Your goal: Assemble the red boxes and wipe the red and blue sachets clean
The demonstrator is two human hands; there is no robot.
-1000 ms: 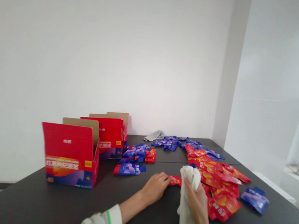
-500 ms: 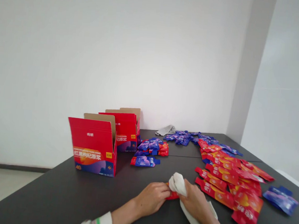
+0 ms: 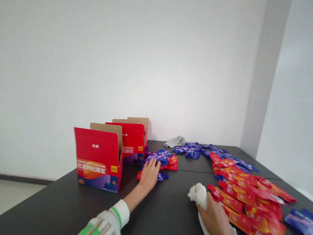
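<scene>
Stretched forward, my left hand (image 3: 149, 174) rests over a small stack of blue and red pouches (image 3: 160, 156), its fingers spread apart on the near edge. It partly covers a blue pouch (image 3: 163, 177) lying in front of the stack. Whether anything lies under the palm is hidden. My right hand (image 3: 215, 217) grips a bunched white cloth (image 3: 199, 195) above the table, with the loose end hanging below the wrist. Just right of that hand, overlapping red pouches (image 3: 237, 192) spread across the tabletop.
Two open red cartons (image 3: 98, 160) stand at the left, one behind the other (image 3: 129, 140). Blue pouches (image 3: 193, 150) and a grey cloth (image 3: 175, 141) lie at the back of the black table (image 3: 175, 210). More blue pouches (image 3: 304, 225) sit near the right edge.
My left hand has moved forward and left from beside the cloth to the small stack. The red pouch it held is no longer visible. My right hand, still holding the cloth, has drawn slightly right.
</scene>
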